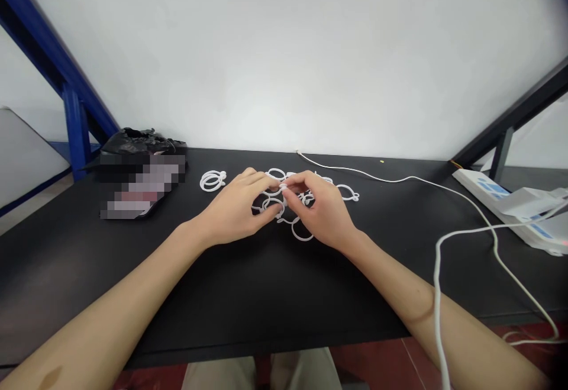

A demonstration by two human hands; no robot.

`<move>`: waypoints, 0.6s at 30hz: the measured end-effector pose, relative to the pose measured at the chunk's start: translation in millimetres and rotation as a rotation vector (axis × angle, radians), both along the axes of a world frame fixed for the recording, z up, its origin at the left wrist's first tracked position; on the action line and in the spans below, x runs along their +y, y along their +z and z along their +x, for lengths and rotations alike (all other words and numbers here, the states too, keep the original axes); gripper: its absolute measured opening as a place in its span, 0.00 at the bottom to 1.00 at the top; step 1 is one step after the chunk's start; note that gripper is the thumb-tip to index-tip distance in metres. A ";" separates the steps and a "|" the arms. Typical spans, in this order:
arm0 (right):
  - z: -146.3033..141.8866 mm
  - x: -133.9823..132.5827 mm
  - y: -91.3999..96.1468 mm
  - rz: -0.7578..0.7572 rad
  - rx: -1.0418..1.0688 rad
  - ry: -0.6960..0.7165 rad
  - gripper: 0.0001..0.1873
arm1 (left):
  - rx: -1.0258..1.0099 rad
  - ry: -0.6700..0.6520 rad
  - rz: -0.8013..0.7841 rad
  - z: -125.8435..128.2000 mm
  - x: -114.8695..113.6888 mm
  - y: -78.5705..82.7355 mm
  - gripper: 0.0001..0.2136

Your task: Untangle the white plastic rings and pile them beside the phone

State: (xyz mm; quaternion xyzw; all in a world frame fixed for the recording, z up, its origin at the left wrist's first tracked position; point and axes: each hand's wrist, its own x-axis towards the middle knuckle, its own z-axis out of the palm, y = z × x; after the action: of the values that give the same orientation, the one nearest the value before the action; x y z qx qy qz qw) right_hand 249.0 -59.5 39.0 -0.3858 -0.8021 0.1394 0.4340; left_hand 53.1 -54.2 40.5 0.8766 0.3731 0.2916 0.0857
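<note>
Several white plastic rings, each with a small round knob, lie in a loose pile on the black table. Over the pile, my right hand pinches a white ring by its knob between thumb and forefinger. My left hand bends around the ring's left side, its fingertips at the ring and its thumb apart below; whether it grips the ring is hard to see. To the left of my left hand lies a small stack of white rings. One loose ring lies right of my right hand.
A black plastic bag and a blurred dark flat object lie at the left. A white cable crosses the table toward a white power strip at the right. Another cable hangs over my right forearm. A white wall stands behind.
</note>
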 end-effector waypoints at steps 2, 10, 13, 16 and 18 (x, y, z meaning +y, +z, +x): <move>-1.2 -1.1 1.1 -0.024 0.041 -0.005 0.04 | -0.014 0.008 -0.007 3.8 -1.2 -0.5 0.13; -1.7 1.3 -0.2 -0.068 0.099 -0.042 0.05 | -0.060 0.011 0.128 7.1 4.1 -8.9 0.07; -2.3 1.2 -0.3 -0.113 0.127 -0.053 0.05 | -0.072 -0.003 0.126 6.2 4.7 -9.7 0.06; -3.5 0.3 0.8 -0.159 0.151 -0.057 0.06 | -0.084 -0.007 0.089 7.7 4.2 -10.0 0.06; -3.5 0.2 1.1 -0.172 0.154 -0.045 0.06 | -0.104 -0.006 0.057 9.8 3.4 -9.5 0.07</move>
State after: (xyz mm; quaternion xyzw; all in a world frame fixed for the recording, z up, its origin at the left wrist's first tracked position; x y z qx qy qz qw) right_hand 245.5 -59.3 40.2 -0.4277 -0.7427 0.2273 0.4624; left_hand 62.8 -50.7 31.0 0.8633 0.3572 0.3472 0.0809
